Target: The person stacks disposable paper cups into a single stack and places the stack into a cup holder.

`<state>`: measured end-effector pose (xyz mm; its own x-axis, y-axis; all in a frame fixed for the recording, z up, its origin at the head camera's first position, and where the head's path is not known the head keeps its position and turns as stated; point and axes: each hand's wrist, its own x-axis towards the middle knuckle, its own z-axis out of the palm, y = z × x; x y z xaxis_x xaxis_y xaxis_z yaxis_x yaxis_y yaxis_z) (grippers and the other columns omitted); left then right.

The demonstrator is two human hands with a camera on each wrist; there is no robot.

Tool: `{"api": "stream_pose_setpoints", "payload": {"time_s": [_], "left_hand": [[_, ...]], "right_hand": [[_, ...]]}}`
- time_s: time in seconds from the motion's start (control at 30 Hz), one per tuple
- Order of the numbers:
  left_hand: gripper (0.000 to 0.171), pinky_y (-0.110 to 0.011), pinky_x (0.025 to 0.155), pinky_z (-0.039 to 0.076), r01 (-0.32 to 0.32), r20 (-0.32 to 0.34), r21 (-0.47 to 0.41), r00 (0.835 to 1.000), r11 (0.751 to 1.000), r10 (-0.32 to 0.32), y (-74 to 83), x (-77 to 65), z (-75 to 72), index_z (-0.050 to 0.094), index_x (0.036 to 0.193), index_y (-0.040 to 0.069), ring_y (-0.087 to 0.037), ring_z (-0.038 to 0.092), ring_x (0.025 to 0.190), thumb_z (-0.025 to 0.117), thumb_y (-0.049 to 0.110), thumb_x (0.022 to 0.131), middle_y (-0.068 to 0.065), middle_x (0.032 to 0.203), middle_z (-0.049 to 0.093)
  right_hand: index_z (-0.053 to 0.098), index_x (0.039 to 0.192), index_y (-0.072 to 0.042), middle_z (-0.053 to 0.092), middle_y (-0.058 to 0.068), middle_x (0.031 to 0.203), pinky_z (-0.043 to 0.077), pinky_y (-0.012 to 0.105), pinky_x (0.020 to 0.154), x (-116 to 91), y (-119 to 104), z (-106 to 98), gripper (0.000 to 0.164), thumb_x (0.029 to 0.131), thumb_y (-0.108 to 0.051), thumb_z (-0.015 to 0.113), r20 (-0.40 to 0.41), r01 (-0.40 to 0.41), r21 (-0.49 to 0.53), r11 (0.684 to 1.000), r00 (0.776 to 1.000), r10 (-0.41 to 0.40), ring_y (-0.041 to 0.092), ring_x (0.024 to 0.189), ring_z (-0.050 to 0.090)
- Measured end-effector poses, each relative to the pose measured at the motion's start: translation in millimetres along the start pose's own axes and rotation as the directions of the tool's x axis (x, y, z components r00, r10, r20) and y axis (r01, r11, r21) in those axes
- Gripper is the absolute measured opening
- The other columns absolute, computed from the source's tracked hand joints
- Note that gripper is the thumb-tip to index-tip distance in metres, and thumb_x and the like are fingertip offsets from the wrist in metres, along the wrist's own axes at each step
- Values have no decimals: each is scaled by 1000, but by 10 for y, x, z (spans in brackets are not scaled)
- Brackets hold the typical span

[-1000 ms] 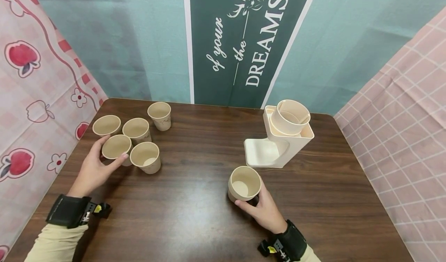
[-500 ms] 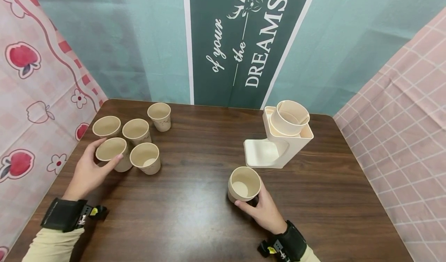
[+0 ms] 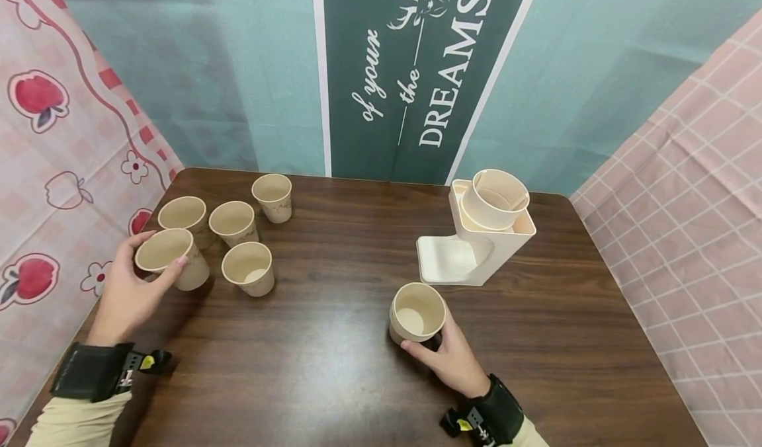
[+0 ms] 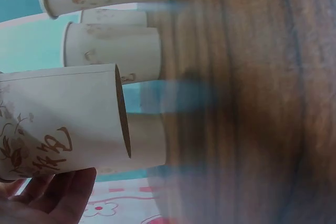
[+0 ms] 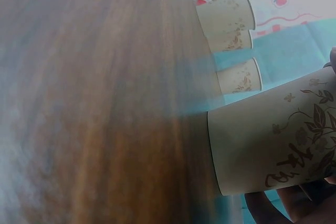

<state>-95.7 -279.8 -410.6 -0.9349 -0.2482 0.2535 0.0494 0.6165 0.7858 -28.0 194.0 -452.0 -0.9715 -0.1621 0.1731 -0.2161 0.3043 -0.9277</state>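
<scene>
Paper cup [image 3: 192,272] sits between the left hand's [image 3: 127,298] curled thumb and fingers, raised off the bench [image 3: 333,367], mouth up, axis near vertical, just beside four standing cups [image 3: 248,268]. Well apart to its right, the right hand [image 3: 455,361] grips a second cup [image 3: 419,316] upright, nearer the cream stand [image 3: 506,245].

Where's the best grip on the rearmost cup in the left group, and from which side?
Rearmost cup: likely by the upper wall, from its right. It stands upright, flares upward, and that side is open; another cup stands at its front left.
</scene>
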Motion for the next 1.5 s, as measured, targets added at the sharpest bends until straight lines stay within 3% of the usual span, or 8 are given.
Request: {"api": "stream_pose_setpoints", "payload": {"time_s": [0.23,0.43,0.7,0.97,1.1,1.3,1.5], "left_hand": [[67,-2,66,41,8,-77,-71,997,997,-14,87,25,-71,41,138,1,2,49,82,72,12,80,6,107,46],[65,-2,71,42,12,-82,-108,996,994,-21,231,39,-145,40,138,6,-1,49,89,71,9,81,9,110,46],[66,-2,69,42,-52,-96,-110,995,993,41,423,69,-211,42,137,7,-2,51,86,72,5,78,8,111,49],[69,-3,64,42,-141,-53,-90,989,986,137,796,-13,-183,43,138,5,-4,50,84,74,5,76,6,110,50],[70,-5,67,43,-221,-36,-136,975,966,218,1001,-66,-126,45,137,4,-9,51,90,75,-2,74,2,116,51],[79,-8,80,41,-316,38,-181,944,931,328,1260,-133,-16,44,139,5,-12,51,98,78,-4,68,-1,126,50],[83,-12,80,41,-378,112,-169,910,910,399,1443,-156,147,45,139,9,-12,52,97,83,5,66,-2,116,55]], "right_hand": [[33,145,-21,48,5,136,42,42,99,13,2,0,85,74,-15,79,4,11,16,1000,1000,-11,22,122,47],[31,146,-18,47,5,137,41,45,99,20,19,4,88,73,-13,80,1,7,11,1000,1000,-7,23,123,46],[31,146,-18,47,6,137,40,46,99,9,26,8,88,73,-13,80,0,-3,7,1000,1000,3,22,123,46],[33,145,-17,48,5,136,40,45,99,8,-19,12,87,72,-12,81,-7,-2,-15,1000,1000,2,21,122,47],[34,144,-10,50,9,134,41,47,99,8,-136,8,85,73,-9,80,-4,4,-23,1000,1000,-4,26,121,48],[35,142,-5,51,12,132,41,50,97,10,-311,-5,82,74,-10,79,0,-2,-25,1000,1000,2,31,120,48],[34,143,-4,50,12,133,41,51,96,15,-301,-12,82,73,-8,79,1,8,-26,1000,1000,-8,31,119,48]]}}
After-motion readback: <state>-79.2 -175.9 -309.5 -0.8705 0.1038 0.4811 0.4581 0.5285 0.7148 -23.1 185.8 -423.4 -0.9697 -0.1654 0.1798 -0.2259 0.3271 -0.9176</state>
